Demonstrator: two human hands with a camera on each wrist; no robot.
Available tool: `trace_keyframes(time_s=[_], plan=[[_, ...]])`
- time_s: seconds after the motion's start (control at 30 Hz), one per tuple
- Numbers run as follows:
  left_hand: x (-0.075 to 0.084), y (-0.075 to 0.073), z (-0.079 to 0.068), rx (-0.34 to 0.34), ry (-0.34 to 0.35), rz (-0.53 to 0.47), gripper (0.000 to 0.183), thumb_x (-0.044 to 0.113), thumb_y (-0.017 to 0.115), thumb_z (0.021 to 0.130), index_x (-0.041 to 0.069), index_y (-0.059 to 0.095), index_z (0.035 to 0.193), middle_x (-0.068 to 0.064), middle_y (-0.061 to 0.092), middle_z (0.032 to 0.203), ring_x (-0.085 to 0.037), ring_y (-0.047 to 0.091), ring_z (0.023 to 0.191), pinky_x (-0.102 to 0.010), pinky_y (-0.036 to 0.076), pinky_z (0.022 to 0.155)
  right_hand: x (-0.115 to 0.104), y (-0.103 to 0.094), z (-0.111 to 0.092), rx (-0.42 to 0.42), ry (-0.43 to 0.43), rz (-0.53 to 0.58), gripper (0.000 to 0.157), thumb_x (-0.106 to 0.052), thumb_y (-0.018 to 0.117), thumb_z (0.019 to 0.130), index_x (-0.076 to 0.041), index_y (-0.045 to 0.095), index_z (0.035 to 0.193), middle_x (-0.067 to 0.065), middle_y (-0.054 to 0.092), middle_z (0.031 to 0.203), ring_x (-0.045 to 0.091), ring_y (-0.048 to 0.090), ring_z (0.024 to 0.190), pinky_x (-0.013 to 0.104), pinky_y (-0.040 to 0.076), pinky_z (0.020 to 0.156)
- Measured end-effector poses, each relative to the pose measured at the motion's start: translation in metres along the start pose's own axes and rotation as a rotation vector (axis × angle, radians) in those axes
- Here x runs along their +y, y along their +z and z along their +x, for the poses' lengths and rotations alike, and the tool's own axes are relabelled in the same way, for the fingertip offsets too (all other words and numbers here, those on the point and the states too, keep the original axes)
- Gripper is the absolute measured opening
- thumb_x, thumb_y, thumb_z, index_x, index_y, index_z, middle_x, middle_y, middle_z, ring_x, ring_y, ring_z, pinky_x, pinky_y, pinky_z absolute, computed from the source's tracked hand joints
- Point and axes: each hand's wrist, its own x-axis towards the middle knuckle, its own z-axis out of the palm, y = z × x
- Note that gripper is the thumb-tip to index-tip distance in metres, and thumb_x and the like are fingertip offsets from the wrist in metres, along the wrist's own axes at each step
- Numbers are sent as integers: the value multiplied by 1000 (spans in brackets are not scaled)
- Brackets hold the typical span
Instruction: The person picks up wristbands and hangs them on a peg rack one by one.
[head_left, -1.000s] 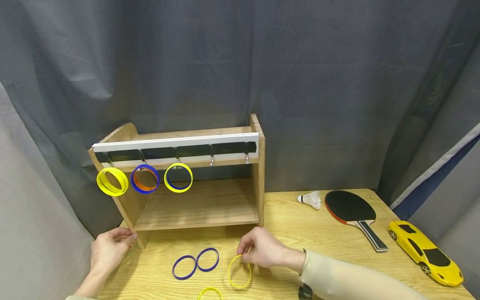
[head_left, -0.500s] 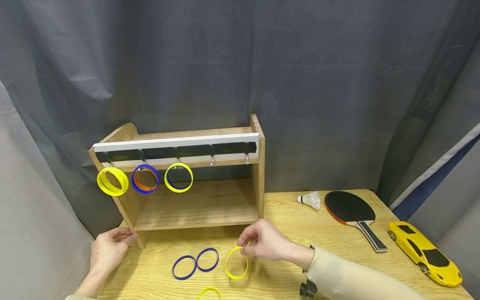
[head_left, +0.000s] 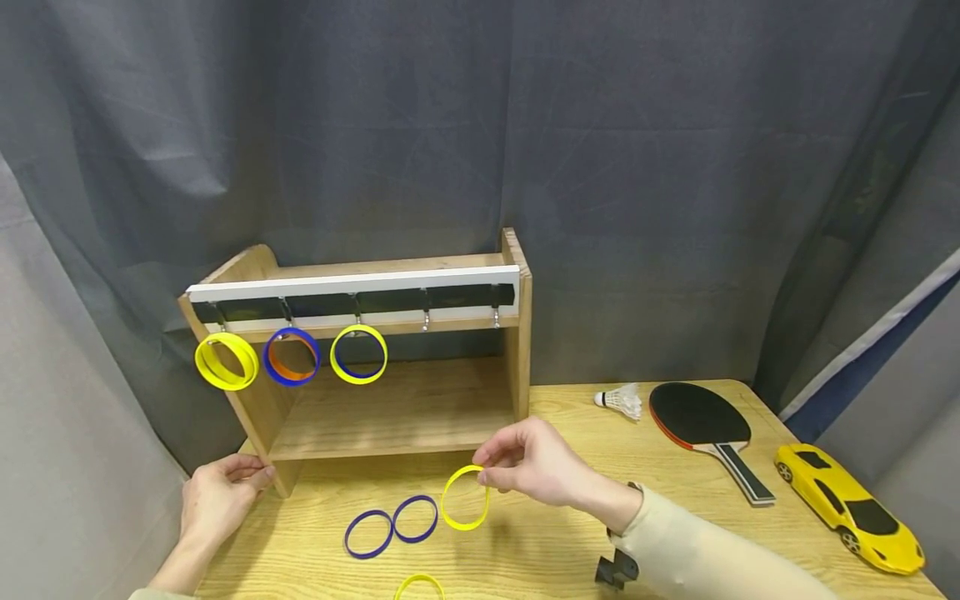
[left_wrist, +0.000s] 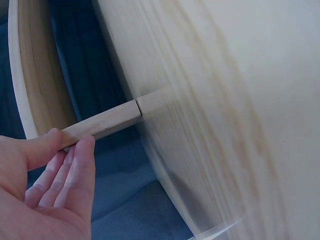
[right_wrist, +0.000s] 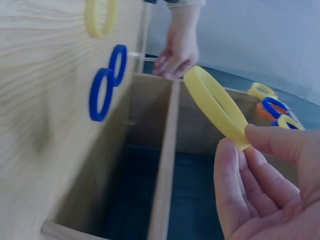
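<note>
Between thumb and fingers, my right hand (head_left: pixel 536 462) pinches a yellow wristband (right_wrist: pixel 215 105) by its edge, raised above the table in front of the shelf. My left hand (head_left: pixel 221 500) grips the lower left side panel of the wooden shelf (head_left: pixel 397 408); in the left wrist view, thumb and fingers (left_wrist: pixel 80 170) pinch that board's edge. Along the shelf's front rail (head_left: pixel 450 297) are several hooks. Yellow bands (head_left: pixel 227 362) hang on the leftmost, a blue band with an orange one (head_left: pixel 291 357) on the second, and a yellow band with a blue one (head_left: pixel 358 355) on the third.
Two blue bands (head_left: pixel 369 534) lie touching on the table, and another yellow band (head_left: pixel 420 587) lies at the front edge of view. To the right are a shuttlecock (head_left: pixel 620 401), a table tennis bat (head_left: pixel 700 412) and a yellow toy car (head_left: pixel 851 508). Grey curtains hang behind.
My right hand has lifted the yellow wristband off the table surface, moving it up and slightly left toward the shelf. The left hand stays on the side panel.
</note>
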Motion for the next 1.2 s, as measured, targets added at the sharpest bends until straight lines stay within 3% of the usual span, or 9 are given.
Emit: trace_keyframes(time_s=[0.27, 0.57, 0.97, 1.2], plan=[[9, -4, -3, -20, -23, 13, 22, 28, 87, 98, 9, 86, 107, -5, 89, 96, 8, 71, 68, -21, 49, 68, -15, -10, 2, 84, -47, 66, 20, 1, 84, 92, 9, 81, 109, 24, 84, 96, 1, 76, 75, 21, 63, 71], [7, -4, -3, -33, -32, 20, 23, 31, 86, 99, 11, 86, 109, -2, 90, 98, 4, 73, 69, -21, 50, 70, -31, -18, 5, 161, -69, 217, 26, 6, 82, 93, 16, 76, 116, 35, 82, 103, 9, 84, 84, 33, 70, 81], [6, -4, -2, -44, -30, 10, 25, 30, 86, 99, 9, 86, 111, -3, 90, 98, 2, 75, 70, -21, 51, 68, -46, -17, 12, 261, -55, 369, 34, 7, 84, 93, 15, 74, 125, 0, 88, 101, 9, 85, 89, 29, 69, 85], [8, -3, -3, -28, -24, 12, 22, 28, 86, 98, 9, 86, 109, -4, 89, 97, 3, 74, 69, -21, 50, 68, -56, -13, 20, 312, -71, 509, 33, 12, 79, 95, 17, 72, 127, -7, 87, 99, 8, 84, 90, 30, 69, 85]])
